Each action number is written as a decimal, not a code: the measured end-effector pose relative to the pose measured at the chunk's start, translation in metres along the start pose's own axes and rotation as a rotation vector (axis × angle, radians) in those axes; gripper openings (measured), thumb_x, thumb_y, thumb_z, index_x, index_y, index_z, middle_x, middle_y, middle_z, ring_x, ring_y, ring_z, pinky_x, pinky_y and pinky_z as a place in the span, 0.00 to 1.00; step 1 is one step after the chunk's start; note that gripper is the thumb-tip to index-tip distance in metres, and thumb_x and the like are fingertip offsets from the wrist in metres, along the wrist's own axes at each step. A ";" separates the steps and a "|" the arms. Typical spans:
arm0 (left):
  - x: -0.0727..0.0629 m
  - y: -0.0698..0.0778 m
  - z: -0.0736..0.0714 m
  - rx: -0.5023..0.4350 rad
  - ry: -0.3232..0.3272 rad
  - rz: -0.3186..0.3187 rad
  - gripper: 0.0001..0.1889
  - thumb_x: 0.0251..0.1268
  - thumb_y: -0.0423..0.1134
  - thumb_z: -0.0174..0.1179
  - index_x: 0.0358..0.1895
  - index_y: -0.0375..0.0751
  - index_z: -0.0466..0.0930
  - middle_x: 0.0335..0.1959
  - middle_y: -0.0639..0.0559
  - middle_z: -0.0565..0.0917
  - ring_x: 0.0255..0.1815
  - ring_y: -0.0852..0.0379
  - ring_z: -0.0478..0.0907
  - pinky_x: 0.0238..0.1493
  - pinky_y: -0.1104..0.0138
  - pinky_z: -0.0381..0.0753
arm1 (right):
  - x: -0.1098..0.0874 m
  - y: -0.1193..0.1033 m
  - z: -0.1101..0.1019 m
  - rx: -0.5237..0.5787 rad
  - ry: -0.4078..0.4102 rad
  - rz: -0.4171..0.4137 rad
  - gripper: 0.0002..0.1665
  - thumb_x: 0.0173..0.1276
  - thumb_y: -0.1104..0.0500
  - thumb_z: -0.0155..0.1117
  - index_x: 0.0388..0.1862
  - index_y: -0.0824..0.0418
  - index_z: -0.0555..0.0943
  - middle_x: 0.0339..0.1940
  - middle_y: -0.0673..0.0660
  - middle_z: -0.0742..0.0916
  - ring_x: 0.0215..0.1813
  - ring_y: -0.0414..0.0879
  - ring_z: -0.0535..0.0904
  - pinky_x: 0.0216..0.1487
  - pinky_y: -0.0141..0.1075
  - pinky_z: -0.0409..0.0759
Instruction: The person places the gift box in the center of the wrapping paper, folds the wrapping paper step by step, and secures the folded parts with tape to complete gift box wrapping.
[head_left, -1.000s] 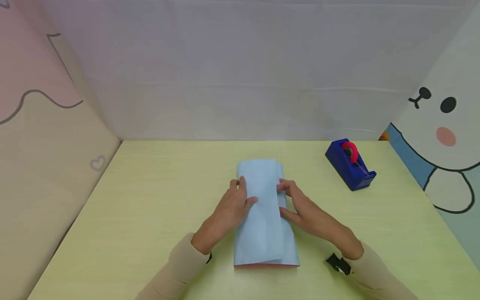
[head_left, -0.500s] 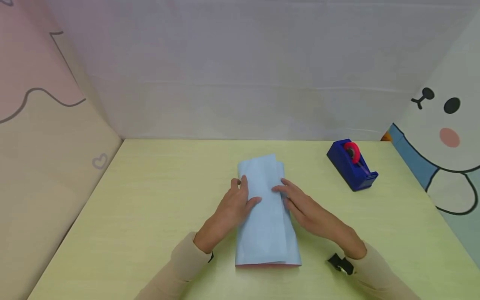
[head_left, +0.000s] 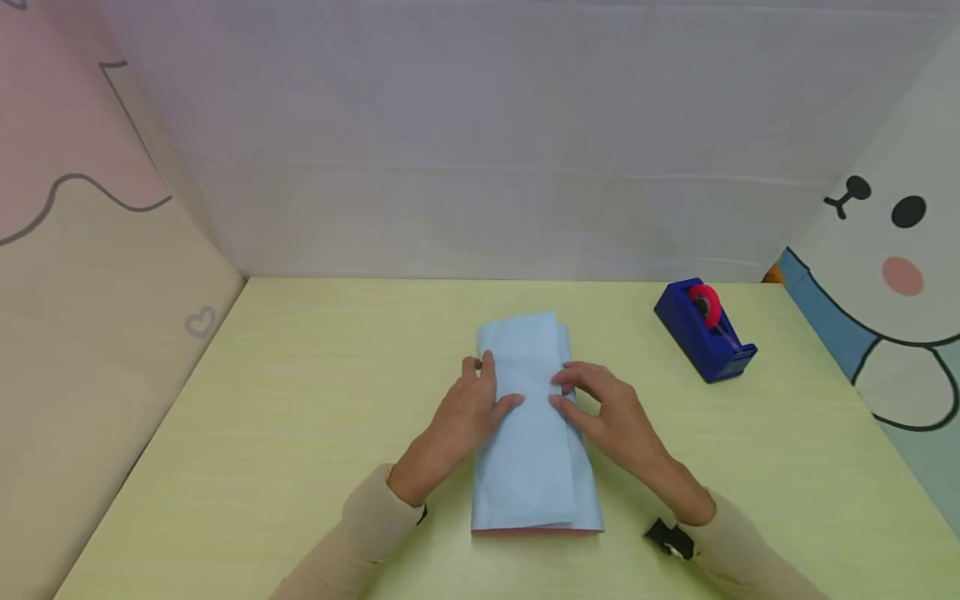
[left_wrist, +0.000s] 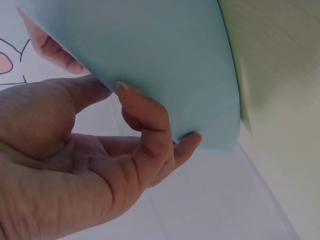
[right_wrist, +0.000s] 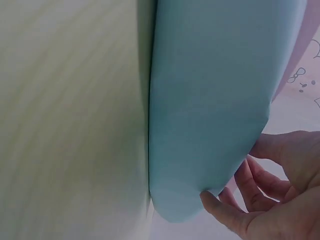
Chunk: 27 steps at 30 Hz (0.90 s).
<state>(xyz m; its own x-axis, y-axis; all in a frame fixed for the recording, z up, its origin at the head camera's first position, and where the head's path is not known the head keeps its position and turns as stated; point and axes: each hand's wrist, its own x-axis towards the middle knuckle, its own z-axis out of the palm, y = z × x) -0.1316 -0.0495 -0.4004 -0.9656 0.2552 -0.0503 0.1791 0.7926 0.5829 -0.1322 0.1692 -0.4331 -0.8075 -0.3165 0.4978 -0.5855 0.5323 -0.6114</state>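
A sheet of light blue paper (head_left: 525,467), folded into a tall loose sleeve with a reddish inner side, lies on the table in front of me. One flap overlaps the other along its right part. My left hand (head_left: 468,417) holds the left side, thumb across the top and fingers curled at the edge; in the left wrist view its fingertips rest against the blue paper (left_wrist: 165,55). From the right, my right hand (head_left: 611,412) pinches the overlapping flap's edge between thumb and fingers. The right wrist view shows the paper's rounded side (right_wrist: 210,100) standing up from the table.
A blue tape dispenser (head_left: 701,333) with a red-cored roll stands at the back right of the pale yellow table (head_left: 300,375). A plain whitish wall (head_left: 480,167) closes off the back, with printed cartoon panels on both sides.
The flap's upper corner has risen, then come down slightly. My right hand slid onto the flap with straighter fingers and now bends them at its edge. The left hand stays nearly still.
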 end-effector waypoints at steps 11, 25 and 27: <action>0.003 -0.003 0.001 -0.038 -0.047 -0.034 0.42 0.78 0.47 0.59 0.77 0.18 0.50 0.70 0.24 0.64 0.56 0.36 0.80 0.55 0.51 0.81 | -0.001 0.002 0.005 0.058 0.018 0.139 0.15 0.64 0.71 0.73 0.48 0.63 0.81 0.36 0.51 0.85 0.41 0.46 0.84 0.54 0.55 0.83; -0.001 -0.008 -0.013 -0.109 -0.095 -0.020 0.41 0.79 0.45 0.58 0.79 0.21 0.47 0.74 0.27 0.62 0.71 0.36 0.69 0.68 0.49 0.72 | -0.001 -0.004 0.002 0.120 -0.004 0.198 0.18 0.66 0.70 0.73 0.52 0.66 0.79 0.47 0.57 0.84 0.54 0.53 0.81 0.58 0.50 0.81; -0.001 -0.009 -0.012 -0.108 -0.086 -0.017 0.41 0.79 0.45 0.58 0.79 0.23 0.47 0.73 0.27 0.64 0.70 0.37 0.70 0.68 0.49 0.72 | -0.001 -0.005 0.001 0.102 -0.001 0.181 0.19 0.65 0.70 0.73 0.53 0.67 0.79 0.51 0.60 0.82 0.58 0.55 0.80 0.58 0.49 0.82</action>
<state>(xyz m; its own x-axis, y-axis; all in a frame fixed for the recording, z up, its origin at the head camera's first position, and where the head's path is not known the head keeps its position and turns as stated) -0.1341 -0.0634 -0.3953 -0.9477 0.2927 -0.1275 0.1374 0.7344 0.6647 -0.1290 0.1660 -0.4313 -0.9004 -0.2231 0.3734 -0.4346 0.4983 -0.7502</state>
